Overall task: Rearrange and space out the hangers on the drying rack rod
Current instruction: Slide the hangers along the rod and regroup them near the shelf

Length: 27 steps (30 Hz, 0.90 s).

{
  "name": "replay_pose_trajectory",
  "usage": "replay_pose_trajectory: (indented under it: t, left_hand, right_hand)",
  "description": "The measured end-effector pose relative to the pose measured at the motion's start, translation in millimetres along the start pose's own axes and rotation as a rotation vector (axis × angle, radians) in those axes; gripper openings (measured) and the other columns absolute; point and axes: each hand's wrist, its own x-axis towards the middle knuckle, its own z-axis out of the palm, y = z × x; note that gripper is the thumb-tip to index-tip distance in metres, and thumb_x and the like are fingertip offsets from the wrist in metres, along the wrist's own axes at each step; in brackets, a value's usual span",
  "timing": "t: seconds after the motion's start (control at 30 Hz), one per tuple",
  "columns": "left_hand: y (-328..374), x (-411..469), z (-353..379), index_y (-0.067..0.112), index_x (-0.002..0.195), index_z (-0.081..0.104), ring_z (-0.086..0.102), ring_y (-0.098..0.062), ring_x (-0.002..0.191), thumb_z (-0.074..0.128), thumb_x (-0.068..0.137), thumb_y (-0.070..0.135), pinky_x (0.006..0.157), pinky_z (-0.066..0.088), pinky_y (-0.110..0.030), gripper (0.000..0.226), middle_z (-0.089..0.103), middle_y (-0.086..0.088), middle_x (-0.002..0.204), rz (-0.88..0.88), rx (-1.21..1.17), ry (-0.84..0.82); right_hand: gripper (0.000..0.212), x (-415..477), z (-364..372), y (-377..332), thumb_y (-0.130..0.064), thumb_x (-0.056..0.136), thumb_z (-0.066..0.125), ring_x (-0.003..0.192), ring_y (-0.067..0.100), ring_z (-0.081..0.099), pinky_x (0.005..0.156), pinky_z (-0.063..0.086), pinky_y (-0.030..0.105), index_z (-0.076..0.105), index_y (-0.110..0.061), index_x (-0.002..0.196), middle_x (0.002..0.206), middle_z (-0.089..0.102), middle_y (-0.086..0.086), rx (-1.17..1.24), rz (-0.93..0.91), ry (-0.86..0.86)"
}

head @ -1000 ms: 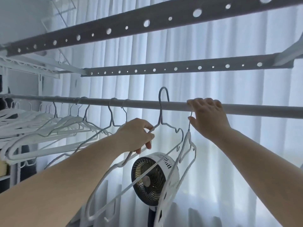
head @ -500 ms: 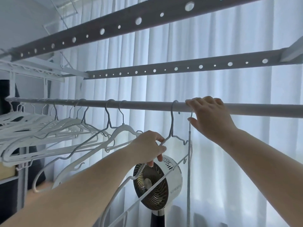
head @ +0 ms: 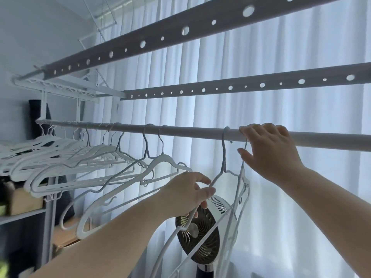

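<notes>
Most hangers (head: 60, 155) crowd the left half of the rod (head: 190, 132)
One hanger (head: 222, 157) sits further right, just left of the right hand (head: 269, 151) on the rod; fan (head: 200, 239) below, curtain (head: 291, 177) behind.

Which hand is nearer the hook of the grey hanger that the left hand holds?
Right. The right hand curls over the rod just beside the hook; the left hand grips the hanger lower down, at its shoulder.

The rod (head: 190, 133) looks like smooth, matt grey metal, the hangers (head: 164, 159) on it are matt white plastic with thin wire hooks, the curtain (head: 200, 109) behind it is sheer pleated cloth, and the fan (head: 218, 205) below it has a glossy white plastic casing.
</notes>
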Motion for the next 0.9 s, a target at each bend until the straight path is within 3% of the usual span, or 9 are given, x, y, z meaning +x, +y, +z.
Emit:
replay_pose_trajectory:
  t: [0.13,0.27,0.4,0.53,0.7,0.9]
  left_hand:
    - [-3,-7,-10,0.025,0.112,0.059,0.064,-0.013,0.078,0.051,0.089,0.037,0.084,0.053,-0.033,0.027,0.058,0.015,0.065,0.113,0.162,0.196]
    - [-14,-15,-34,0.032,0.086,0.058,0.065,-0.012,0.077,0.054,0.089,0.03,0.073,0.048,-0.025,0.005,0.06,0.015,0.062,0.18,0.081,0.37]
    - [-48,-22,-55,0.031,0.077,0.06,0.067,-0.015,0.081,0.055,0.088,0.023,0.081,0.052,-0.028,0.015,0.062,0.013,0.064,0.16,0.058,0.416]
    - [-88,-25,-93,0.02,0.091,0.069,0.068,-0.018,0.082,0.055,0.087,0.021,0.082,0.053,-0.032,0.015,0.063,0.009,0.068,0.153,0.116,0.529]
    - [-150,-19,-161,0.021,0.095,0.068,0.062,-0.02,0.088,0.053,0.088,0.022,0.073,0.045,-0.027,0.017,0.064,0.007,0.078,0.129,0.196,0.742]
    - [-236,-17,-211,0.011,0.098,0.068,0.061,-0.034,0.095,0.046,0.076,0.03,0.078,0.047,-0.037,0.037,0.07,-0.009,0.099,0.1,0.43,0.693]
  right_hand:
    - [0.048,0,-1,-2,-0.035,0.092,0.045,0.124,0.026,0.04,0.101,0.023,0.033,0.039,-0.018,0.137,0.138,0.045,0.001,0.016,0.025,-0.005]
    - [0.05,10,-11,-12,-0.032,0.09,0.05,0.131,0.027,0.033,0.107,0.022,0.034,0.041,-0.017,0.137,0.143,0.039,0.003,0.074,0.048,0.034]
    - [0.043,35,-26,-36,-0.032,0.091,0.049,0.132,0.024,0.031,0.107,0.023,0.033,0.046,-0.019,0.132,0.141,0.043,0.002,0.092,0.022,0.05]
    - [0.039,60,-21,-78,-0.032,0.091,0.05,0.13,0.021,0.035,0.106,0.027,0.033,0.05,-0.02,0.127,0.138,0.047,0.0,0.106,-0.025,0.005]
    - [0.04,95,1,-145,-0.031,0.092,0.047,0.13,0.019,0.036,0.104,0.03,0.031,0.046,-0.023,0.131,0.14,0.045,-0.003,0.076,-0.077,-0.114]
    - [0.046,137,38,-222,-0.033,0.093,0.045,0.131,0.02,0.036,0.103,0.032,0.032,0.038,-0.022,0.137,0.141,0.044,-0.002,0.013,-0.067,-0.176]
